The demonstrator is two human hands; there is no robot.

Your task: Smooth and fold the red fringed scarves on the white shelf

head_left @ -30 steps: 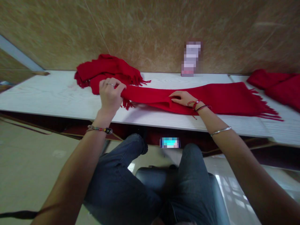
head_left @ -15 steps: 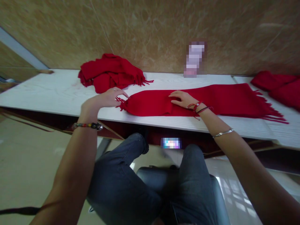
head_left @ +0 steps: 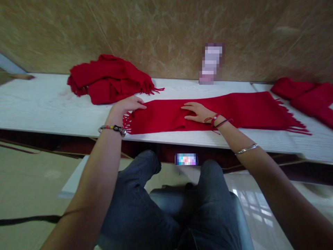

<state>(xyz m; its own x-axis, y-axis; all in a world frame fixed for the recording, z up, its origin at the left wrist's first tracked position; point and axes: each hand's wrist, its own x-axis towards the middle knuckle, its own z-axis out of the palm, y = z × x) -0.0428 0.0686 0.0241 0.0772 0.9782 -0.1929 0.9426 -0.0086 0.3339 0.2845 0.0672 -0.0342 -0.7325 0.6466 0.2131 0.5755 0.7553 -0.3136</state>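
Head view: my open left hand point(head_left: 130, 103) and open right hand point(head_left: 199, 113) rest on a long, red, fringed cloth scarf point(head_left: 249, 111) on the white wood-grain worktop point(head_left: 33, 100); smoothing, seemingly, with edges next needing alignment.

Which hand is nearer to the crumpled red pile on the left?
Left. The left hand is just in front of the red pile; the right hand is farther right.

Laid-out scarf point(head_left: 161, 116): left end flattened, fringe point(head_left: 127, 123) spread (bunched before).
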